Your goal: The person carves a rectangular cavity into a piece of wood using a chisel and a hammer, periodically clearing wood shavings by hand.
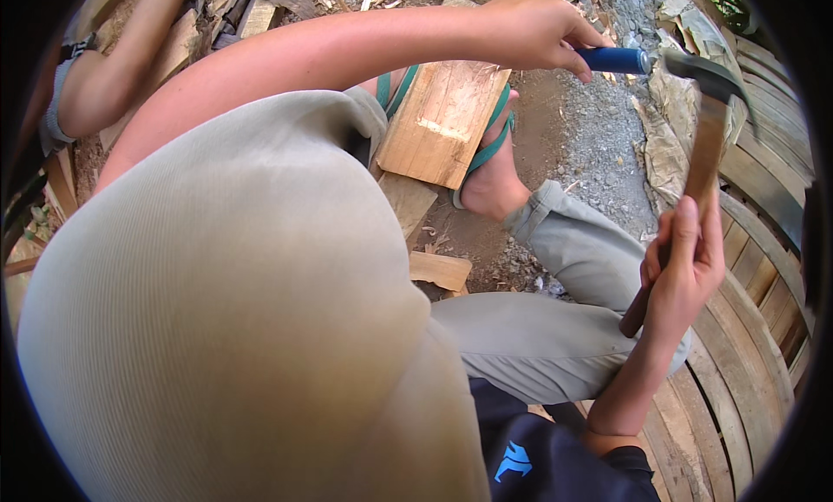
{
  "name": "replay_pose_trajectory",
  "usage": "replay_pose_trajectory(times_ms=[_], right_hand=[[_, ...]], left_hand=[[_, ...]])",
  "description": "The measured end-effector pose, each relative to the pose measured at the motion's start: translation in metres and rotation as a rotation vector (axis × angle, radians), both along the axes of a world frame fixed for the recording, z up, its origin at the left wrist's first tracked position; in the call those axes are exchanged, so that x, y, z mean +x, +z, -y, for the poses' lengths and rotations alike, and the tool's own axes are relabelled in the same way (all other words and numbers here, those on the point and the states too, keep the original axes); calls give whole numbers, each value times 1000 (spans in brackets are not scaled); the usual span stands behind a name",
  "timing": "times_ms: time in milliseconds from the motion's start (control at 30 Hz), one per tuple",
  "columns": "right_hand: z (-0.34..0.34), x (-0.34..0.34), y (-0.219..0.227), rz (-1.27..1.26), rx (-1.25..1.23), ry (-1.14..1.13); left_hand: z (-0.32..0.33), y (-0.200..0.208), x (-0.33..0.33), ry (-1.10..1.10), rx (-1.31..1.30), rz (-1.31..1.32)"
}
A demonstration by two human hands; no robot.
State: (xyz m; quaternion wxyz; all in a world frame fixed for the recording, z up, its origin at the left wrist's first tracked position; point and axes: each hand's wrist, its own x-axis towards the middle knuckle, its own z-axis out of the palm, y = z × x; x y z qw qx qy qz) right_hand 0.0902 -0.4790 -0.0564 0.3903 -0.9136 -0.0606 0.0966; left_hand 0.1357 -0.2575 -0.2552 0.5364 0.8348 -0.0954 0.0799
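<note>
My left hand (538, 35) reaches in from the left, closed round the blue handle of what looks like a chisel (613, 60). No blade can be made out. Beside the handle's right end is the slightly blurred head of a claw hammer (707, 75). My right hand (681, 263) grips that hammer's wooden handle, holding it upright above my right knee. Between my feet a thick wooden block (442, 124) rests tilted, with a pale, shallow cut patch in its face. Neither tool touches the block.
A large pale knee (226, 268) fills the left side. At upper left another person's limb (130, 72) shows near wood scraps (260, 16). Curved wooden slats (746, 328) run along the right, beside grey gravel (603, 146) and a crumpled sheet (668, 137). An offcut (441, 269) lies below the block.
</note>
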Motion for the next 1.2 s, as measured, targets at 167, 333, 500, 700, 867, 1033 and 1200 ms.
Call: replay_pose_trajectory(times_ms=[167, 333, 500, 700, 867, 1033, 1200], right_hand=[[6, -3, -12, -3, -78, 16], [8, 3, 2, 111, 111, 13], [-1, -2, -5, 29, -31, 26], [2, 3, -14, -19, -63, 4], [7, 4, -8, 75, -23, 39], [1, 5, -9, 219, 37, 54], [3, 4, -10, -2, -104, 89]], left_hand=[[1, -1, -1, 15, -34, -9], [-1, -6, 4, 26, -19, 21], [-1, 0, -1, 17, -17, -29], [1, -5, 3, 47, -14, 2], [-1, -4, 2, 20, -69, -6], [2, -13, 4, 40, -99, 52], [0, -5, 1, 41, -41, -10]])
